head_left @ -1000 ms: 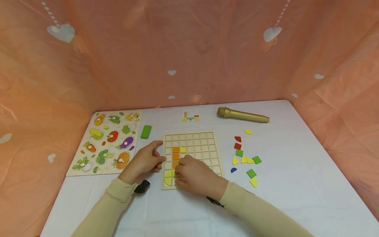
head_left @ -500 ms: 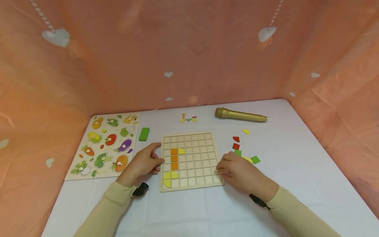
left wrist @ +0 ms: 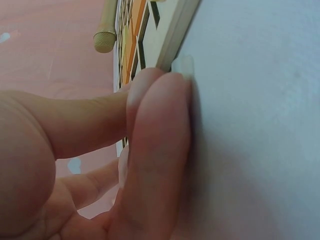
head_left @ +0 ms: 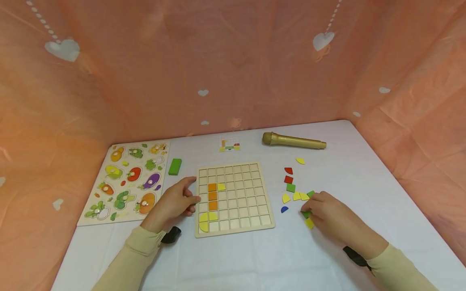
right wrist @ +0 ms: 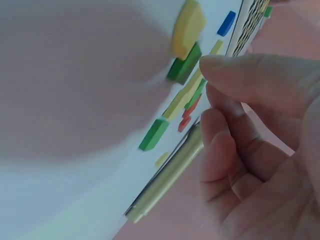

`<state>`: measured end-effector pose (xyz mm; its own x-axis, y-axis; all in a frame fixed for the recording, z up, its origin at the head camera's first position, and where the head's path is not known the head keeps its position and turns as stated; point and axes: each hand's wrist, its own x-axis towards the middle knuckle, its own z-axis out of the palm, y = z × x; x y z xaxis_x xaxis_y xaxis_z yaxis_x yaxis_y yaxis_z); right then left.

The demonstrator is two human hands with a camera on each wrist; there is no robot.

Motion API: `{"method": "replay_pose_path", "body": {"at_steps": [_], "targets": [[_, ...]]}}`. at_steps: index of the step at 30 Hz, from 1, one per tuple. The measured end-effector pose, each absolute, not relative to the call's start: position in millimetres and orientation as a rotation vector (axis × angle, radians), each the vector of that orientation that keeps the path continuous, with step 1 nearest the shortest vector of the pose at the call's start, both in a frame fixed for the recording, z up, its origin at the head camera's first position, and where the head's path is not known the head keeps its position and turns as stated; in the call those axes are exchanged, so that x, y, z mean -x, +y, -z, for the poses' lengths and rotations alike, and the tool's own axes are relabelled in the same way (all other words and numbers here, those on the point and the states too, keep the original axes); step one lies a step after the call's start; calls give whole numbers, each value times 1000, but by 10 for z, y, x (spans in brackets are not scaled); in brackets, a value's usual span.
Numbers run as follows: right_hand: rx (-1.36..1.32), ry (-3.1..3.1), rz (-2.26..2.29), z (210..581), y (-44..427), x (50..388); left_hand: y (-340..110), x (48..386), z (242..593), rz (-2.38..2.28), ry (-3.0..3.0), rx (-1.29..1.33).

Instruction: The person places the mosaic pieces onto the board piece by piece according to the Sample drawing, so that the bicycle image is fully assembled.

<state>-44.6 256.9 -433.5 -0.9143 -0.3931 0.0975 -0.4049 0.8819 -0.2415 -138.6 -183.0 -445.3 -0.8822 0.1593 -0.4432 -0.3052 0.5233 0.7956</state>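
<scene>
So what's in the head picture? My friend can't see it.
A person's right hand reaches among loose coloured pieces; the left hand is at the edge of a wooden grid board holding orange and yellow pieces. A vegetable puzzle and gold microphone lie nearby.

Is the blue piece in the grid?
No, the blue piece lies on the white table, between the grid and the right hand.

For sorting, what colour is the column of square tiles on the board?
The square tiles are orange, clearest in the head view.
</scene>
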Motion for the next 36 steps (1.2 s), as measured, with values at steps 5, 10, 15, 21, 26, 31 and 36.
{"method": "replay_pose_path", "body": {"at_steps": [5, 10, 15, 21, 26, 31, 36], "targets": [[-598, -3076, -419, 4337, 2605, 361, -1837, 1390, 4461, -1328, 2301, 117], [-617, -3072, -418, 4377, 2597, 310, -1849, 1377, 4460, -1329, 2306, 106], [-647, -3006, -442, 4419, 2578, 327, -1855, 1375, 4465, -1357, 2293, 99], [-654, -3022, -447, 4433, 2504, 367, -1845, 1371, 4472, -1356, 2296, 93], [-648, -3037, -430, 4436, 2449, 396, -1841, 1384, 4474, -1340, 2299, 105], [-638, -3026, -438, 4430, 2424, 411, -1841, 1389, 4479, -1324, 2312, 102], [-629, -3035, -435, 4427, 2414, 425, -1846, 1387, 4475, -1317, 2322, 88]]}}
